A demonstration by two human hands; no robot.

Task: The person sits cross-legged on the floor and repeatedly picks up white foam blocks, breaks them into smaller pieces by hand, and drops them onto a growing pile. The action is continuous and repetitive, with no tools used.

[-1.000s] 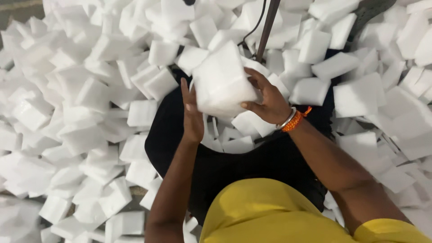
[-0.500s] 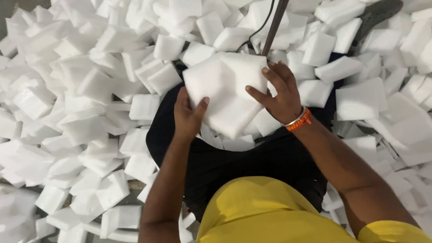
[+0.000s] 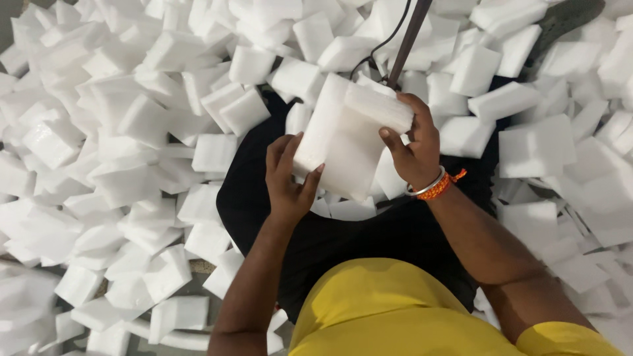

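Both my hands hold a white foam block [image 3: 346,135] above my lap. My left hand [image 3: 287,177] presses its lower left edge with the fingers spread. My right hand [image 3: 414,146] grips its upper right corner; a silver bangle and an orange thread sit on that wrist. The block appears to be two slabs held together, tilted. Under it lies a black cloth [image 3: 343,237] over my legs, with several smaller foam pieces [image 3: 349,209] on it.
Heaps of white foam blocks [image 3: 125,132] cover the floor on all sides. A thin brown rod [image 3: 409,39] with a dark cable stands just behind the block. A dark sandal [image 3: 564,20] shows at the top right. My yellow shirt [image 3: 395,310] fills the bottom.
The block has turned in my hands and tilted. My right hand shifted from its right side to the upper right corner; my left hand dropped to the lower left edge.
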